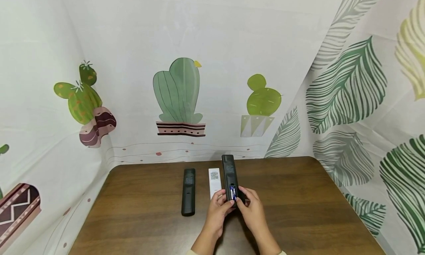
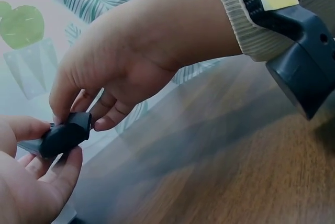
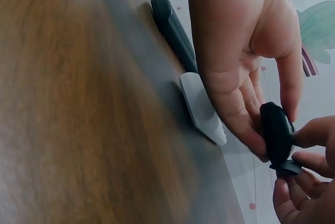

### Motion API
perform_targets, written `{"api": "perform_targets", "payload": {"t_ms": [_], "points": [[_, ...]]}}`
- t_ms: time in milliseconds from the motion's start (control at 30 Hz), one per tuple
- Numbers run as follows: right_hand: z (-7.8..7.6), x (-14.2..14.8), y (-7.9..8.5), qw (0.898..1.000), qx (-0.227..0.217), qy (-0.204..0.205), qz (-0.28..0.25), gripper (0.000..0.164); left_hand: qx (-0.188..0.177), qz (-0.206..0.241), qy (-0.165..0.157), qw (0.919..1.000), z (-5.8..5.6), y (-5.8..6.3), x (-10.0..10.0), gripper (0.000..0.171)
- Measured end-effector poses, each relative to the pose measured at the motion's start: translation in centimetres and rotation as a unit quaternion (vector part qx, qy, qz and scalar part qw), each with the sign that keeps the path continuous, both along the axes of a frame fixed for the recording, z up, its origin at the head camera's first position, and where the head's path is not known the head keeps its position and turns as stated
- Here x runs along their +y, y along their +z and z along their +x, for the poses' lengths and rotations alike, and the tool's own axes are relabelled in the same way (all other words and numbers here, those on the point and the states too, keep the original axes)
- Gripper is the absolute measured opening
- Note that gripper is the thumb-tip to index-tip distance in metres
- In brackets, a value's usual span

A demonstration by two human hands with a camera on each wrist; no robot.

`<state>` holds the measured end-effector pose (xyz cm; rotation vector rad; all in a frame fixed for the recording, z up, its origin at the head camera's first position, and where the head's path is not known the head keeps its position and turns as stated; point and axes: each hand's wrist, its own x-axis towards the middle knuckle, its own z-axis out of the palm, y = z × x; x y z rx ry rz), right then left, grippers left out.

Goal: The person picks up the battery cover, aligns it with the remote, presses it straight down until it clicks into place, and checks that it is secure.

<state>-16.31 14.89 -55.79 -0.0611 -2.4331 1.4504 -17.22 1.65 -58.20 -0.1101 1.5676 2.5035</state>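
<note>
A long black remote control (image 1: 229, 171) is held back side up, its battery bay uncovered and showing blue batteries (image 1: 233, 193). My left hand (image 1: 216, 215) grips its lower end from the left, thumb on the edge beside the bay. From the right, my right hand (image 1: 255, 213) reaches in with its thumb at the batteries. A small dark piece that looks like the battery cover (image 3: 286, 168) lies between the right hand's fingers, against the remote's side. Both wrist views show the remote's rounded end (image 2: 64, 139) raised off the table.
To the left on the brown wooden table (image 1: 142, 210) lie a white remote control (image 1: 214, 180) and another black remote control (image 1: 188, 192). The left forearm and fingers lie close to the white one. A printed cloth (image 1: 219, 148) hangs behind the table's back edge.
</note>
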Motion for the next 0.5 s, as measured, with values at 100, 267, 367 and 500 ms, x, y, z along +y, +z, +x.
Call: {"api": "perform_targets", "payload": {"t_ms": [100, 267, 367, 500], "points": [[-0.1, -0.2, -0.3, 1.0, 0.013, 0.003, -0.004, 0.042, 0.002, 0.013, -0.002, 0.9999, 0.1, 0.1, -0.3, 0.058], [-0.2, -0.4, -0.3, 0.999, 0.014, 0.011, -0.035, 0.037, 0.0, 0.028, -0.005, 0.9996, 0.2, 0.1, -0.8, 0.06], [-0.2, -0.4, 0.0, 0.998, 0.008, 0.016, -0.062, 0.033, 0.003, 0.031, -0.007, 0.9995, 0.3, 0.1, -1.0, 0.061], [-0.1, -0.4, 0.3, 0.996, 0.009, 0.022, -0.083, 0.033, -0.001, 0.036, -0.007, 0.9993, 0.3, 0.2, -1.2, 0.062]]}}
